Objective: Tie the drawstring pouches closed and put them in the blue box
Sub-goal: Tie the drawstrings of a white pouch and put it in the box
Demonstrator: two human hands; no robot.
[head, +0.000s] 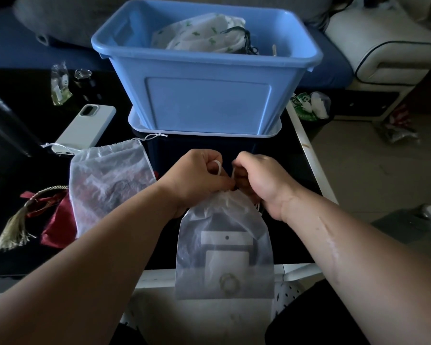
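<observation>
While a red pouch point(57, 220) and a mesh pouch point(110, 180) lie waiting, the left hand point(197, 180) and right hand point(261, 180) each pinch white cord point(218, 168) at the gathered neck of the frosted pouch point(224, 245), apparently knotting it for the blue box point(316, 58) just behind.

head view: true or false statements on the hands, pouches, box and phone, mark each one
1. Both the left hand and the right hand pinch the drawstring of the near frosted pouch. True.
2. The blue box holds nothing. False: a white pouch with green print lies inside.
3. The phone lies screen up. False: its back, with the camera, faces up.
4. A second frosted pouch lies partly over a red pouch. True.
</observation>
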